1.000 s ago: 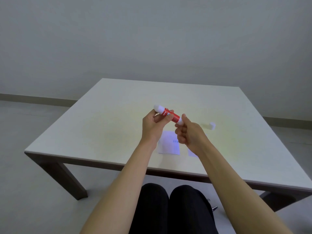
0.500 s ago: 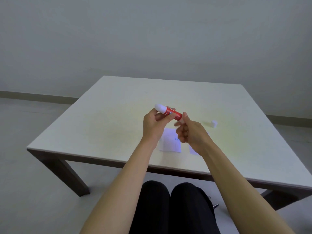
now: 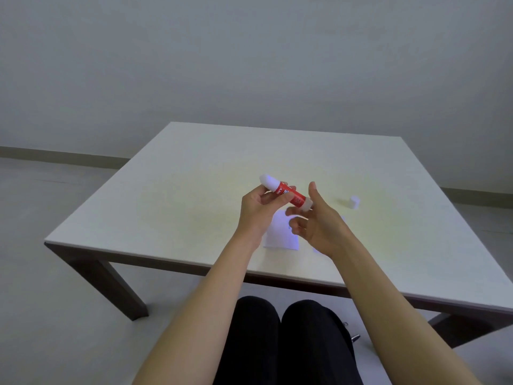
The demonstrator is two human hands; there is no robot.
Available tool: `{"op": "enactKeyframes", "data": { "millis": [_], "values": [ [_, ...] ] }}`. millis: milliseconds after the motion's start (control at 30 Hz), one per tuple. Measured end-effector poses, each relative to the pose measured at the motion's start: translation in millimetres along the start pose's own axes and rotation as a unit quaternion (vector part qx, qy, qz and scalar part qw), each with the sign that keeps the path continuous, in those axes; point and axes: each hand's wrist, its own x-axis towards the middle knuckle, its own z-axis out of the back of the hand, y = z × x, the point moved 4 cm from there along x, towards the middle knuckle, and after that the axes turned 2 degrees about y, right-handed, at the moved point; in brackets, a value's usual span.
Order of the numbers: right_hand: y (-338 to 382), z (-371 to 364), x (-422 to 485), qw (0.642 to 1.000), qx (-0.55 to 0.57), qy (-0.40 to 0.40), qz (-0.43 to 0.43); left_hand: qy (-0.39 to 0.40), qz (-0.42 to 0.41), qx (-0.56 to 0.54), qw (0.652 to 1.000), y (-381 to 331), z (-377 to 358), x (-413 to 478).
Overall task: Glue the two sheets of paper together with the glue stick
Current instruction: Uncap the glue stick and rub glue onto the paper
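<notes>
We see the glue stick held in the air above the desk, tilted, its red barrel printed with white lettering, a white rounded end up and to the left, a white end down and to the right. The left hand holds it, fingers wrapped round the barrel. The right hand sits just beside the lower end with fingers spread wide and blurred; whether they touch it we cannot tell. Below the hands a white sheet of paper lies flat on the desk, a second sheet mostly hidden behind the right hand. A small white cap stands on the desk to the right, apart from the sheets.
</notes>
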Motion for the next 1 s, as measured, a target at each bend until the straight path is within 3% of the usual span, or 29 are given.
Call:
{"op": "enactKeyframes", "data": {
  "millis": [100,233,367,433,533,633,733,867,1000],
  "values": [
    [3,-2,1,0.997,0.048,0.007,0.062,0.038,-0.011,0.08,0.996,5,0,3],
    [9,25,4,0.984,0.115,-0.122,0.067,0.117,0.019,0.308,0.944,15,34,9],
    [11,41,7,0.983,-0.021,-0.167,0.071,0.197,0.082,0.435,0.875,30,64,10],
    [9,34,10,0.978,-0.1,-0.168,0.08,0.236,0.075,0.522,0.817,32,61,16],
    [8,16,14,0.93,-0.294,-0.162,0.151,0.278,0.053,0.595,0.753,38,56,18],
    [1,4,13,0.842,-0.481,-0.154,0.19,0.279,0.041,0.6,0.749,44,60,17],
    [-6,-6,10,0.792,-0.551,-0.131,0.229,0.282,0.041,0.596,0.751,44,60,17],
    [-13,-17,7,0.821,-0.528,-0.04,0.211,0.284,0.053,0.584,0.759,42,58,14],
    [-6,-5,10,0.848,-0.482,-0.084,0.205,0.289,0.053,0.597,0.747,40,56,16]
  ]
}}
